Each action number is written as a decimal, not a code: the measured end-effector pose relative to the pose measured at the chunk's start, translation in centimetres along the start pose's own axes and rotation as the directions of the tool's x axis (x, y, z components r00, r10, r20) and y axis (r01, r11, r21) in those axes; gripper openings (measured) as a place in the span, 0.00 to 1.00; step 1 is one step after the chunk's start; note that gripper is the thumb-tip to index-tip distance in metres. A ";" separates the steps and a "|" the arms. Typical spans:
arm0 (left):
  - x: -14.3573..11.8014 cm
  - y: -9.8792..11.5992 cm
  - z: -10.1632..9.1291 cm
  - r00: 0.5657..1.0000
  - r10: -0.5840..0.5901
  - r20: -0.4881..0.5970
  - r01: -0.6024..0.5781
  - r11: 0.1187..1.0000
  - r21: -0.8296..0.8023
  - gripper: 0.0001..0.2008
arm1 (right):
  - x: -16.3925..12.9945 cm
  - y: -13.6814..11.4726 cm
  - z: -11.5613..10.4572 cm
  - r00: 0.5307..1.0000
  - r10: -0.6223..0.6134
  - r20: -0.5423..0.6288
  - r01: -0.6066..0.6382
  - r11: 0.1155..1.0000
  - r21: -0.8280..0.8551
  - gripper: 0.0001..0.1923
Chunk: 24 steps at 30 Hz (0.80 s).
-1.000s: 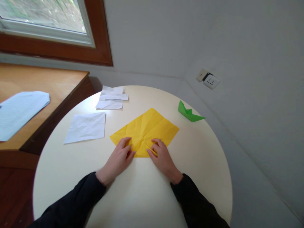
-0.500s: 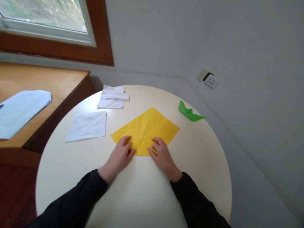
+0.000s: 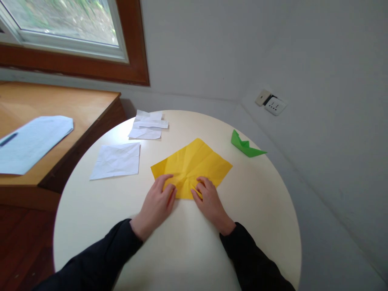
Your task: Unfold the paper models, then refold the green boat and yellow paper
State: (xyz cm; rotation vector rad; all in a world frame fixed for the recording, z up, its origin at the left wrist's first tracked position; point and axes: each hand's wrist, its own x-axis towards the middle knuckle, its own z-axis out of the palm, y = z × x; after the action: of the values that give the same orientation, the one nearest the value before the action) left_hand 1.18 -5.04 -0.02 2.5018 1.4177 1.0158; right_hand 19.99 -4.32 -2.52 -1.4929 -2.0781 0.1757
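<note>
Home room corner: wood-framed window [image 3: 69, 36], grey plaster walls, white wall socket [image 3: 275, 106], round cream table [image 3: 182, 250], wooden side desk [image 3: 60, 109] left of the fingers.

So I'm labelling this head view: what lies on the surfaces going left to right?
Lined sheet → creased white sheet → left hand → right hand → green paper boat.

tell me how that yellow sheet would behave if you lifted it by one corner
The yellow sheet looks like thin creased paper, so it would likely droop and flex along its folds. It seems very light, lying flat on the round table. It could slide easily on that smooth top; the left hand and right hand press its near edge.
</note>
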 end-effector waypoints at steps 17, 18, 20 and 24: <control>-4.8 4.4 1.5 0.931 0.077 0.357 -0.187 0.941 0.284 0.32 | 0.0 0.1 0.1 1.000 -0.027 -0.013 0.027 0.999 -0.019 0.05; -5.0 4.4 1.5 0.933 0.072 0.353 -0.185 0.937 0.297 0.32 | 0.0 0.1 0.1 1.000 -0.028 -0.010 0.027 0.999 -0.019 0.05; -5.2 4.5 1.5 0.936 0.066 0.346 -0.186 0.927 0.325 0.32 | 0.0 0.0 0.0 1.000 -0.026 -0.006 0.026 1.000 -0.016 0.06; -5.2 4.5 1.2 0.941 0.079 0.330 -0.208 0.903 0.376 0.32 | 0.0 0.0 -0.1 1.000 -0.024 -0.001 0.024 1.000 -0.015 0.06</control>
State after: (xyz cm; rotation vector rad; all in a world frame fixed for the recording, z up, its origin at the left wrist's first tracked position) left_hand 3.37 -11.47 -1.81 2.9274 1.4823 0.3310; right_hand 19.99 -4.32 -2.45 -1.4762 -2.0999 0.1502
